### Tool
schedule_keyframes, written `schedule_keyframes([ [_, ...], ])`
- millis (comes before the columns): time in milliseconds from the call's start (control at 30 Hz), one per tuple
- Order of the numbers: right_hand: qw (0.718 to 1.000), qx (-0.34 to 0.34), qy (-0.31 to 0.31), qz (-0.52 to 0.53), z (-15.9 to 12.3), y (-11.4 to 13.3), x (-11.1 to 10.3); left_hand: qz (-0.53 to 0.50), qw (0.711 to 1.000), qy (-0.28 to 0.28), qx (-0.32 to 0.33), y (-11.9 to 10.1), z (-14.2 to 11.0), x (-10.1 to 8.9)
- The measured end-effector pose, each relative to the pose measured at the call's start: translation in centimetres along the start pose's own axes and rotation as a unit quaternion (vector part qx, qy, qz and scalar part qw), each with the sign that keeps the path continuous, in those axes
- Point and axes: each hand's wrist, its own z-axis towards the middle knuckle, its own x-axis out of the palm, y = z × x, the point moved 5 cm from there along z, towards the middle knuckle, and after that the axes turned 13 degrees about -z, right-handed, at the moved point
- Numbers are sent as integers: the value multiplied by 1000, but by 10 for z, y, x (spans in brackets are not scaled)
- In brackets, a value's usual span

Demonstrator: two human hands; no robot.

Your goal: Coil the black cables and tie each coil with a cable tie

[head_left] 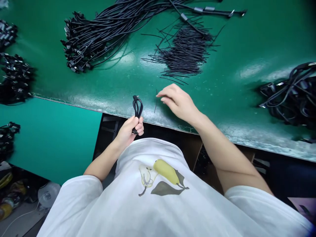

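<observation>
A folded black cable (137, 107) stands up out of my left hand (129, 130), whose fingers are wrapped round it at the table's front edge. One of its plugs shows at the top of the loops, the other below the fingers. To the right, above the green table, my right hand (179, 100) pinches a thin black twist tie (155, 107) at its fingertips. Just beyond that hand lies a loose pile of black twist ties (186, 52). The two hands are apart, and the tie does not touch the cable.
A long bundle of black cables (111, 28) lies across the back of the green table (234, 95). Coiled cables (291, 95) are heaped at the right. More cable heaps (17, 75) sit at the left edge. A lower green surface (56, 135) adjoins at front left.
</observation>
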Motion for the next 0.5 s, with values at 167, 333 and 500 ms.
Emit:
schedule_keyframes([
  [167,956,-84,147,-241,25,-31,18,-42,999,0,-17,-11,2,4],
  [333,963,-62,109,-238,16,-27,18,-12,999,36,-14,-5,4,9],
  [500,992,8,110,-65,-13,12,37,59,997,57,2,7,13,11],
])
